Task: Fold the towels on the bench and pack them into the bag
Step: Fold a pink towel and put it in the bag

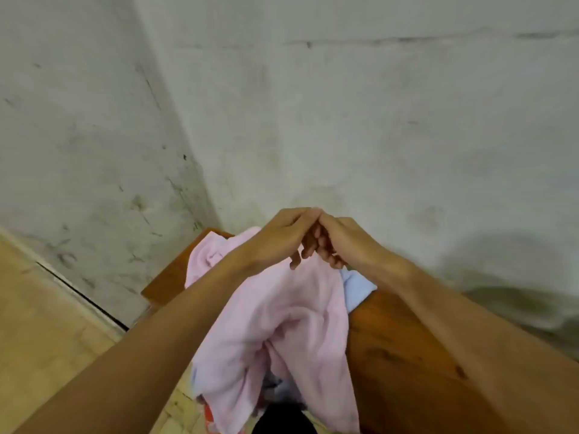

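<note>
A pink towel [282, 333] hangs in loose folds from both my hands over the wooden bench [401, 355]. My left hand [279, 236] and my right hand [338, 242] meet fingertip to fingertip above it, each pinching the towel's top edge. A second pink towel [210, 252] lies crumpled on the bench's far end. A pale blue towel [357, 289] peeks out behind the held one, under my right wrist. No bag is clearly in view.
The bench stands against a stained white wall [344, 104] in a corner. Beige floor tiles [47, 324] lie to the left. Something dark [282, 418] and a bit of orange-red sit at the bottom edge below the towel.
</note>
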Tool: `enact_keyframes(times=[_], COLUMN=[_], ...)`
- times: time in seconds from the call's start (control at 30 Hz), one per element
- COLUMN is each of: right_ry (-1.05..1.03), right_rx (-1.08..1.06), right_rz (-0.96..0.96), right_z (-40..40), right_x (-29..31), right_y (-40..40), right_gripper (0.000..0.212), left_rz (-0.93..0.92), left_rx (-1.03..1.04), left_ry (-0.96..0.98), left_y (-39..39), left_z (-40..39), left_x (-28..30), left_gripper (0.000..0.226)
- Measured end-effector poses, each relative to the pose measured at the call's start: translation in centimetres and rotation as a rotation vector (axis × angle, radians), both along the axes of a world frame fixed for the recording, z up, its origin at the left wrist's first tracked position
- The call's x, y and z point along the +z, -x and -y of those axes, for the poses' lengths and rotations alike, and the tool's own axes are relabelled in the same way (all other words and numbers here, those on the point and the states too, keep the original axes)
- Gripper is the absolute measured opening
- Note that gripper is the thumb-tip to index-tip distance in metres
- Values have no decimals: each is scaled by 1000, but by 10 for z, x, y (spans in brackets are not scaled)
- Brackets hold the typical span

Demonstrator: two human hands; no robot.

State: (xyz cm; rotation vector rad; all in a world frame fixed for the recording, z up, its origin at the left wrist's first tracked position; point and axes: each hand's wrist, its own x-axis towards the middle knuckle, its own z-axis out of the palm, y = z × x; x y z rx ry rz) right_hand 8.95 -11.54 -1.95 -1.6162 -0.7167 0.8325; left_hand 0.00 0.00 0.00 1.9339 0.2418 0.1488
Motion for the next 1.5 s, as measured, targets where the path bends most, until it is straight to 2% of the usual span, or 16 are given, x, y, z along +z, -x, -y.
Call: enact_keyframes(times=[0.17,0.33,0.47,0.53,0.63,0.73,0.77,0.87,0.93,1.0,1.13,1.2,1.3,1.4,1.5], right_ry=[167,358,525,576,611,596,575,455,379,315,194,202,115,42,2], right_rx=[8,-66,-16,-8,-2,24,22,14,31,47,57,92,68,4,-90], right_rz=[230,417,541,484,416,494,497,544,618,677,775,782,771,821,906], right_z=[-3,-29,-50,-56,-62,-63,-63,-61,-59,-55,-43,-35,-20,-1,19], right_x=[-6,-47,-72,-78,-81,-87,-89,-90,-78,-62,-33,-17,8,37,66], right_y=[15,6,-6,-14,-22,-25,-25,-22,-19,-16,-8,-2,9,22,30], right_gripper=[46,18,40,51,45,16,17,37,33,15,10,11,17,18,20], left_rz=[-46,-295,-380,-408,-454,-499,-499,-423,-280,-169,-89,-71,-194,-346,-363], left_rx=[19,22,11,-6,-45,-105,-110,-132,-135,-109,-35,-1,44,29,-31], left_ry=[-193,-665,-786,-811,-832,-857,-874,-1036,-1138,-1072,-824,-768,-726,-736,-638], left_y=[19,-1,-21,-29,-35,-41,-42,-42,-36,-27,-4,9,25,40,51], left_z=[-11,-45,-67,-77,-84,-85,-85,-85,-86,-92,-103,-99,-88,-75,-59], left_x=[-12,-52,-80,-91,-97,-102,-102,-95,-87,-78,-50,-29,7,46,82], left_gripper=[39,30,34,39,55,67,67,46,27,28,21,31,27,34,33])
